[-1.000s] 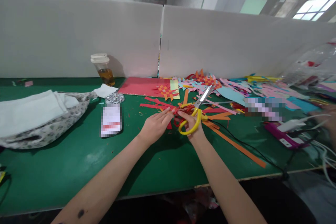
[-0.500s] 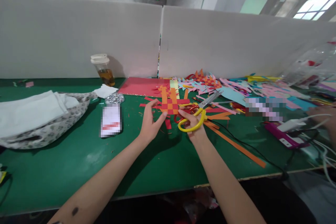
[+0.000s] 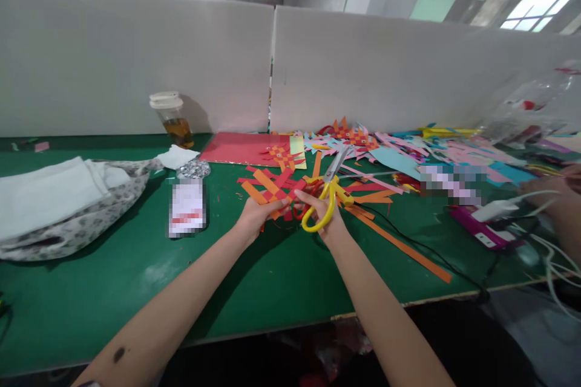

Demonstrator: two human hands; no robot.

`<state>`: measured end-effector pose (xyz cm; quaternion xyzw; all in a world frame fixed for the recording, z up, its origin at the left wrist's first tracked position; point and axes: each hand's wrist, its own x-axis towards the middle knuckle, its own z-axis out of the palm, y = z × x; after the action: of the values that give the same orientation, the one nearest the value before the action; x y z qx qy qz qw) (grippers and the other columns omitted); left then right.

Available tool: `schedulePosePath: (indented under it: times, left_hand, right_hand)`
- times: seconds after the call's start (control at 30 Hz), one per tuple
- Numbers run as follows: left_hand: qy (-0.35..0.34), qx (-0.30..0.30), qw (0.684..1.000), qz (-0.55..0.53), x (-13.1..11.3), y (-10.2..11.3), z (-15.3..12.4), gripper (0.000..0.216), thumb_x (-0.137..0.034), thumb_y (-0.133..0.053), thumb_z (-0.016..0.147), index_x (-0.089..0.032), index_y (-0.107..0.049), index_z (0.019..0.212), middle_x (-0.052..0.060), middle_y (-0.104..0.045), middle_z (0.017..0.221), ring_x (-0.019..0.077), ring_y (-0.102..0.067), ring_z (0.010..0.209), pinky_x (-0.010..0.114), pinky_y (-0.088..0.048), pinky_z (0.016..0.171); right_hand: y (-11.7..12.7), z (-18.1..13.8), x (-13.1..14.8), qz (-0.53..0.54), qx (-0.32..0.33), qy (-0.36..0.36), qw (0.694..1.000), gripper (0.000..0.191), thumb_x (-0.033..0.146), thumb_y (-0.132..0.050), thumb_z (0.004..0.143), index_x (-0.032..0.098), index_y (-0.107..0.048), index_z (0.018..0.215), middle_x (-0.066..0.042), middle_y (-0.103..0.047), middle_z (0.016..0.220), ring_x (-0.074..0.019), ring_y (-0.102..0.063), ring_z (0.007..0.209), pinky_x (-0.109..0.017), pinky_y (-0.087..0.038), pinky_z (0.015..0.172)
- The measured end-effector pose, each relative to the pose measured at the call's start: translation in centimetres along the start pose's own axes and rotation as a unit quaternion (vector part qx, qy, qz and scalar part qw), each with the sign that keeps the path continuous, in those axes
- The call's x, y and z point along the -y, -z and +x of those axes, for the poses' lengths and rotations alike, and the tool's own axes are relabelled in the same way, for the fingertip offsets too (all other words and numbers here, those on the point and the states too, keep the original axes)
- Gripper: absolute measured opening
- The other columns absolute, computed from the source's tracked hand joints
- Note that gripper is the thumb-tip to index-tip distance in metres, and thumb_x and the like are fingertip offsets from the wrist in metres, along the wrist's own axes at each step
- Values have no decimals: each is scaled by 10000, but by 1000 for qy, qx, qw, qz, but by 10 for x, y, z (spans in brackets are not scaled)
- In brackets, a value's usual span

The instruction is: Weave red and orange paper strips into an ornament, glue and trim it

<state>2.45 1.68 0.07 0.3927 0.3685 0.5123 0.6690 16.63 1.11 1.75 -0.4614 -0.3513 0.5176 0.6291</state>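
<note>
The woven paper piece (image 3: 272, 187), judged light and limp, is pinched at its edge by the left hand (image 3: 253, 216); yellow scissors (image 3: 327, 195) are gripped by the right hand (image 3: 325, 221)

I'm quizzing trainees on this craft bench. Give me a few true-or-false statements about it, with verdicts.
1. The right hand grips yellow-handled scissors. True.
2. The left hand holds a woven paper piece of red and orange strips. True.
3. The jar by the partition lies on its side. False: it stands upright with its lid on.
4. The table has a blue top. False: the top is green.
5. The scissors point toward the person. False: the blades point away, toward the partition.
</note>
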Motion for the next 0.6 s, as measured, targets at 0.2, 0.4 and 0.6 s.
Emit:
schedulePosePath:
  times: [0.2, 0.4, 0.6]
  left_hand:
    - [-15, -122, 986, -114, 3, -3, 5, 330, -221, -764, 582, -126, -636, 871, 76, -703, 875, 194, -667, 822, 306, -546, 761]
    - [-42, -107, 983, -140, -4, -5, -1, 304, -233, -738, 624, -154, -631, 897, 55, -702, 929, 191, -643, 926, 296, -522, 821]
    - [-102, -73, 986, -109, -3, -13, -8, 346, -243, -755, 605, -148, -628, 913, 63, -692, 964, 197, -642, 918, 308, -499, 834]
  right_hand:
    - [2, 1, -12, -89, -31, 107, 990, 373, 306, -759, 538, 215, -466, 749, 49, -572, 634, -89, -505, 472, -218, -413, 408]
    - [3, -3, -19, -186, -8, 153, 970, 369, 258, -757, 532, 237, -479, 774, 56, -566, 703, -102, -535, 620, -247, -456, 602]
    - [-9, -9, -12, -73, 45, 86, 993, 469, 222, -787, 451, 224, -440, 767, 64, -563, 698, -95, -545, 597, -245, -462, 578]
